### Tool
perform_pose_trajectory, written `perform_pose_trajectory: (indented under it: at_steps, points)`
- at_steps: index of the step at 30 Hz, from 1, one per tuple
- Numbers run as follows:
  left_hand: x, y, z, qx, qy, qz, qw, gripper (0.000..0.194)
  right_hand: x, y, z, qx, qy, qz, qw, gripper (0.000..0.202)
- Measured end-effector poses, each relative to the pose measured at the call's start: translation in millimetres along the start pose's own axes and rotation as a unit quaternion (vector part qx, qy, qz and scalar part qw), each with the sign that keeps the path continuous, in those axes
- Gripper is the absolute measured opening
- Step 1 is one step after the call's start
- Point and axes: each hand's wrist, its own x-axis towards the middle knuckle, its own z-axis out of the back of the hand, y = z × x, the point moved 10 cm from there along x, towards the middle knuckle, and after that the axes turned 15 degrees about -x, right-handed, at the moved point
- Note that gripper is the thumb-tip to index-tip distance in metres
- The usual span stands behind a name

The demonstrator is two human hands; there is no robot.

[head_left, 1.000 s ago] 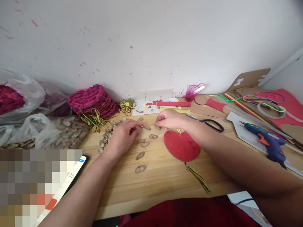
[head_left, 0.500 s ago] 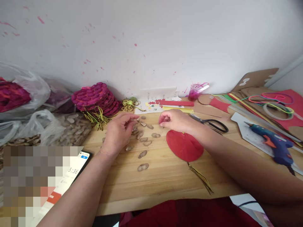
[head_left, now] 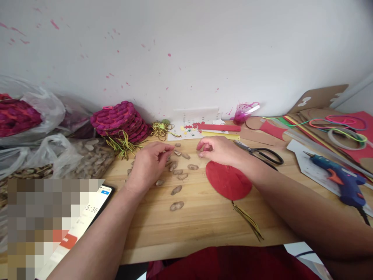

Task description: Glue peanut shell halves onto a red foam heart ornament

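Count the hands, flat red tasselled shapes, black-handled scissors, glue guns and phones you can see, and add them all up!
Hands: 2 (left hand, right hand)
Flat red tasselled shape: 1
Black-handled scissors: 1 pair
Glue gun: 1
Phone: 1
Total: 6

A dark red garment [head_left: 230, 264] was seen at six o'clock; the left hand [head_left: 149, 162], right hand [head_left: 221, 152] and forearms [head_left: 101, 225], at eight and four o'clock, were bared.
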Motion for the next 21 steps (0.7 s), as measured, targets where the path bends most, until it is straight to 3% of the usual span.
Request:
perform_pose_trajectory:
  at_steps: [21]
  points:
    - [0.6, -1.5, 10.0, 0.095, 0.028, 0.023, 0.995, 0.021, -1.2, -0.6, 1.4, 0.013, -0.012, 0.013, 1.0, 0.013]
